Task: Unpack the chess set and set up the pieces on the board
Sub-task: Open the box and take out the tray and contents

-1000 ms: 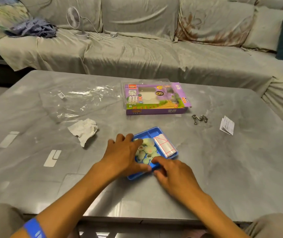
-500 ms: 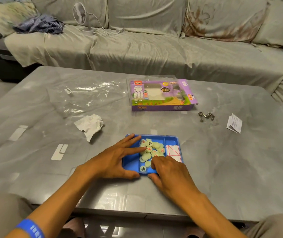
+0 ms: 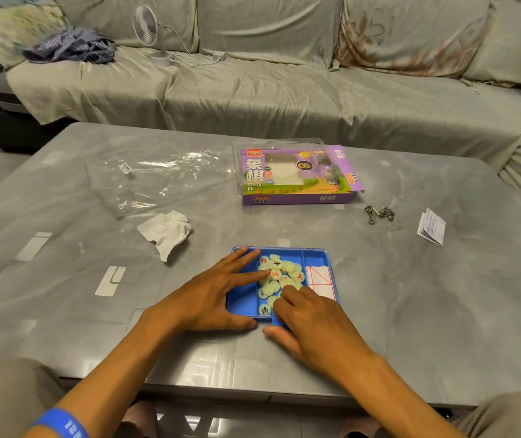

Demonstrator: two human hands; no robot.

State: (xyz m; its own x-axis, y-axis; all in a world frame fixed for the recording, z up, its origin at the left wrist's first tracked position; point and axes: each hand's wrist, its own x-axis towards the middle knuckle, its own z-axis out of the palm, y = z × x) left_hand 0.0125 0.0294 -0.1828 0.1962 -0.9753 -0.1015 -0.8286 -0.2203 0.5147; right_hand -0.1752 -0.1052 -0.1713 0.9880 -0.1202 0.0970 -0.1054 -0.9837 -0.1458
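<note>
My left hand [image 3: 212,298] lies flat with straight fingers over the left part of the blue tray [image 3: 316,256], one fingertip touching the pale round chess pieces [image 3: 279,275] heaped in it. My right hand [image 3: 313,324] rests on the tray's near edge, fingers among the pieces. A folded board sheet [image 3: 320,278] fills the right compartment. The purple box [image 3: 297,177] sits farther off on the grey table [image 3: 442,311].
</note>
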